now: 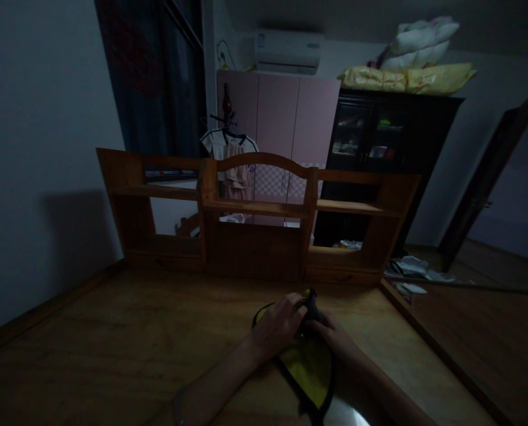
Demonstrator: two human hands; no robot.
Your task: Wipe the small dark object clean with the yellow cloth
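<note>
A yellow-green fabric item with black edging lies over the wooden board in front of me. Its exact kind is hard to tell in the dim light. My left hand rests across its upper part, fingers curled around a bunched, dark section. From the other side, my right hand grips the same dark section with the thumb on top. Between the hands a dark grey fold sticks up. The fingertips are partly hidden, and a strap-like black end points towards me at the bottom.
A wooden headboard with shelves stands at the far end of the board. A raised rail runs along the right, a wall on the left. Beyond are pink cabinets, a dark cabinet and clothes on a rack.
</note>
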